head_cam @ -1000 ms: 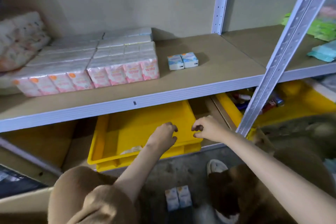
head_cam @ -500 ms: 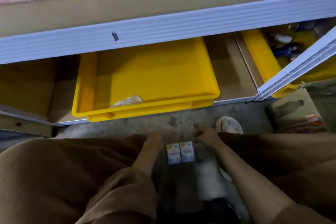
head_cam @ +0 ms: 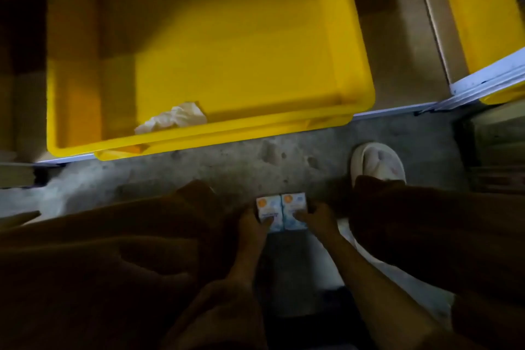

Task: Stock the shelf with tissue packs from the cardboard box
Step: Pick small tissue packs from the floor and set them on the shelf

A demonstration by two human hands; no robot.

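Two small blue-and-white tissue packs sit side by side low between my knees: the left tissue pack [head_cam: 268,212] and the right tissue pack [head_cam: 294,210]. My left hand [head_cam: 252,226] grips the left pack with its fingers over the face. My right hand [head_cam: 318,219] grips the right pack the same way. The space below the packs is dark, and the cardboard box cannot be made out. The upper shelf is out of the frame.
A yellow plastic crate [head_cam: 360,65] with a crumpled white wrapper [head_cam: 173,119] sits on the bottom shelf ahead. A second yellow crate [head_cam: 483,8] is at right behind the white shelf upright [head_cam: 488,77]. My white slipper [head_cam: 377,163] rests on the concrete floor [head_cam: 227,167].
The view has tilted down from the shelf to the floor. Both hands dropped from the yellow crate's rim to the two packs and closed on them.
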